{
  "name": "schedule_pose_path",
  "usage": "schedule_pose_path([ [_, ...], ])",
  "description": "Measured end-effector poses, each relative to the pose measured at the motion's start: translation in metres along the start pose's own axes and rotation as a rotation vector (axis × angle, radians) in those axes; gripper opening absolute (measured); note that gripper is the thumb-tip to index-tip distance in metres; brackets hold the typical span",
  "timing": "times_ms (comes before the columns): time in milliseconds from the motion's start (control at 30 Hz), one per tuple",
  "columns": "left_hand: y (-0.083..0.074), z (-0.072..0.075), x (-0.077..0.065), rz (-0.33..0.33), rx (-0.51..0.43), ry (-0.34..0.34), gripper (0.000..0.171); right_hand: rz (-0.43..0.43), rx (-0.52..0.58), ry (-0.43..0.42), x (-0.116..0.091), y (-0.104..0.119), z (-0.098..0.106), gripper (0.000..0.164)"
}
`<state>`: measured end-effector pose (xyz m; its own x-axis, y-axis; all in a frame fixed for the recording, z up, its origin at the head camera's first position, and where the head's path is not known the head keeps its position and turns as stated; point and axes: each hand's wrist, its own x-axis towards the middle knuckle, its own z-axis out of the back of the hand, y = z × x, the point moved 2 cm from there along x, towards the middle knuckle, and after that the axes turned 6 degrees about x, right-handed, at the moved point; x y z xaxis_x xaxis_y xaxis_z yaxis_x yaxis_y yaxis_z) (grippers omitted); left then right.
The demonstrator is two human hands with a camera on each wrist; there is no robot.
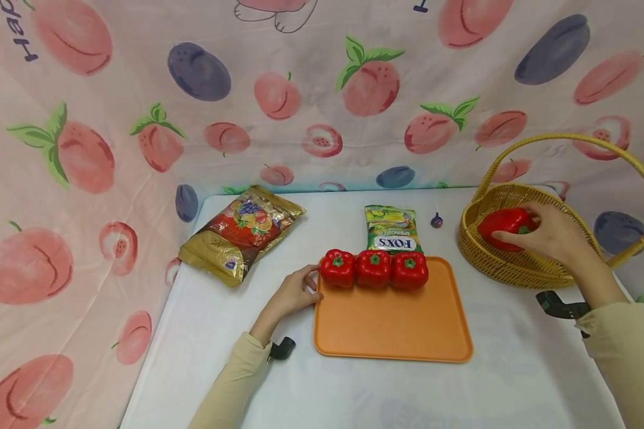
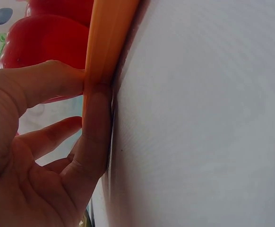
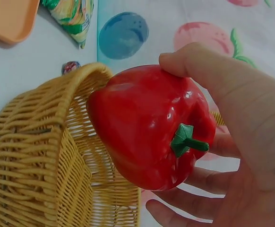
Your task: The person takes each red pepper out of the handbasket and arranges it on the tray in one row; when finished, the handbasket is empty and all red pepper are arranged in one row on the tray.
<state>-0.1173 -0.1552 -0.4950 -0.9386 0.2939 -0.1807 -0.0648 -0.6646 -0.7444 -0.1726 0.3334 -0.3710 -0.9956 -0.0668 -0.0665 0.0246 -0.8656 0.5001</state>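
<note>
My right hand (image 1: pixel 555 235) grips a red bell pepper (image 3: pixel 142 123) with a green stem, thumb on one side and fingers on the other. In the head view this pepper appears within the mouth of the yellow wicker basket (image 1: pixel 494 269); the right wrist view shows it at the basket's rim. At the left edge of the orange tray (image 1: pixel 392 328), my left hand (image 1: pixel 291 295) pinches the rim, with a finger under it in the left wrist view. Three red bell peppers (image 1: pixel 373 269) stand side by side along the tray's far edge, stems up.
Behind the tray lies a green and yellow FOX'S bag (image 1: pixel 392 229), close to the peppers. A small wrapped lollipop (image 1: pixel 436 220) sits between bag and basket. Farther left is a gold and red packet (image 1: pixel 244 232). The basket's tall handle (image 1: pixel 563 137) arches over it.
</note>
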Motion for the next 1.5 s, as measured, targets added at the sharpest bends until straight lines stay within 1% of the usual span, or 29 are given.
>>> schedule_pose_path([
  [300,0.001,0.000,0.000,-0.010,0.003,-0.008,0.065,0.043,0.036,-0.027,-0.008,0.015,-0.001,0.089],
  [467,0.002,0.000,0.000,-0.022,0.003,-0.008,0.064,0.060,0.088,-0.057,-0.011,0.025,-0.004,0.087],
  [667,0.003,0.001,0.000,-0.001,0.008,-0.004,0.064,0.046,0.136,-0.045,-0.015,0.032,-0.010,0.088],
  [867,0.004,0.002,0.000,-0.009,0.002,-0.005,0.064,0.085,0.153,-0.036,-0.019,0.040,-0.015,0.081],
  [1033,0.004,0.000,0.000,-0.017,0.003,-0.004,0.064,0.125,0.151,-0.019,-0.021,0.047,-0.022,0.078],
  [1133,0.004,0.000,0.001,-0.009,0.005,0.000,0.064,0.145,0.140,-0.009,-0.021,0.051,-0.027,0.077],
  [1333,0.003,-0.001,0.001,-0.003,0.003,0.006,0.064,0.175,0.116,0.021,-0.021,0.061,-0.037,0.078],
  [1500,0.002,-0.001,0.000,-0.005,0.002,0.007,0.064,0.207,0.094,0.045,-0.022,0.064,-0.044,0.080],
])
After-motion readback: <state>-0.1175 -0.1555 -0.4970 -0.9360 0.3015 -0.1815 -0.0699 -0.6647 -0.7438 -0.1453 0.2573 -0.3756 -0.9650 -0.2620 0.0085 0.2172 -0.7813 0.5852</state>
